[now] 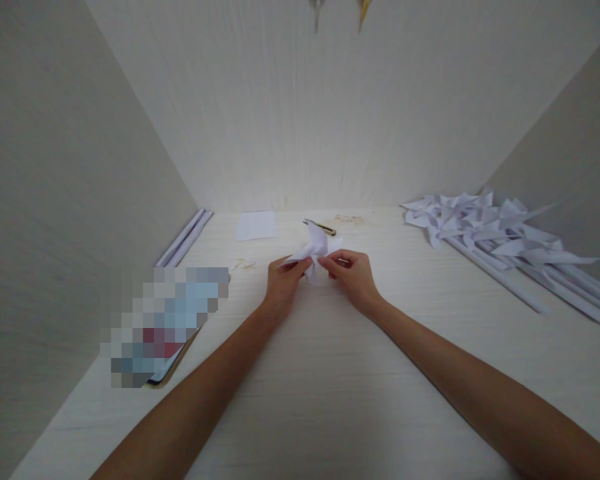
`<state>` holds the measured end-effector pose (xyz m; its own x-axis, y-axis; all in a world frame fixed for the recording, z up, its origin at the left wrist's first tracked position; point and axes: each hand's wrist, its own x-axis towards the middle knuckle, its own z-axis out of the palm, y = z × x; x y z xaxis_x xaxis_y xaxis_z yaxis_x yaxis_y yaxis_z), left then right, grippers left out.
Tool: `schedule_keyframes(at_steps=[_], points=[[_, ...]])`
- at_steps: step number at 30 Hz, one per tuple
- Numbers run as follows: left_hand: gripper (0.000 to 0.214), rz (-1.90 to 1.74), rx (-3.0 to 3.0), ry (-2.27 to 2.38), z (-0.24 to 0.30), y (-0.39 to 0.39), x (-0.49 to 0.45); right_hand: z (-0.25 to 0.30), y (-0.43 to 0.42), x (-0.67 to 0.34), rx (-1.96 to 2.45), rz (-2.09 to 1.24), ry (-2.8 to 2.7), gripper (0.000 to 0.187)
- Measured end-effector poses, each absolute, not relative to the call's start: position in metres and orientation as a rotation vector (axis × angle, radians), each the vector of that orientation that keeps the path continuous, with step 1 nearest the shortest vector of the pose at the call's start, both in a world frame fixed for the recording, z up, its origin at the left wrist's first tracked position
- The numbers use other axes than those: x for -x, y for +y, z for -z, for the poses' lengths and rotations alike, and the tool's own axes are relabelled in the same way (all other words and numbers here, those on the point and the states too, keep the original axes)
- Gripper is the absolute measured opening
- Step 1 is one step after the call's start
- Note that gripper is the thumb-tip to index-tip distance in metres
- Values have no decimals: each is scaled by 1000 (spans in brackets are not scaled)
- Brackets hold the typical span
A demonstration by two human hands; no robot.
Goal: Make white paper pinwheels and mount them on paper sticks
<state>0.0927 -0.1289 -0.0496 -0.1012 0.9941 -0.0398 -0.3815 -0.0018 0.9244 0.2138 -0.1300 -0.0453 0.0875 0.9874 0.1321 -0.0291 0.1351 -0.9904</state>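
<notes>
Both my hands meet over the middle of a pale wooden table (330, 373). Between them is a folded white paper pinwheel head (314, 257). My left hand (284, 283) pinches its left side with fingers closed. My right hand (353, 275) pinches its right side, fingers also closed on the paper. The paper's lower part is hidden behind my fingers.
Scissors (321, 227) lie just behind the paper, with a white paper sheet (256, 225) to their left. A pile of finished paper pinwheels on white sticks (500, 243) fills the right side. White rolled sticks (186, 237) lie at the left wall. A blurred flat object (165, 327) lies front left.
</notes>
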Motion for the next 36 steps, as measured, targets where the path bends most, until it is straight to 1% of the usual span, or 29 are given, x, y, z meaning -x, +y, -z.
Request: schedule_keyframes(at_steps=[9,29,36], points=[[11,-1425,-901,1018,52,-128,-93,42,-132,-211,1174,-1045,-1161,26],[12,-1417,-893,1019,51,-130,-95,43,-133,-211,1204,-1004,-1191,26],[13,-1401,-1002,1034,57,-128,-91,44,-132,-211,1219,-976,-1188,26]])
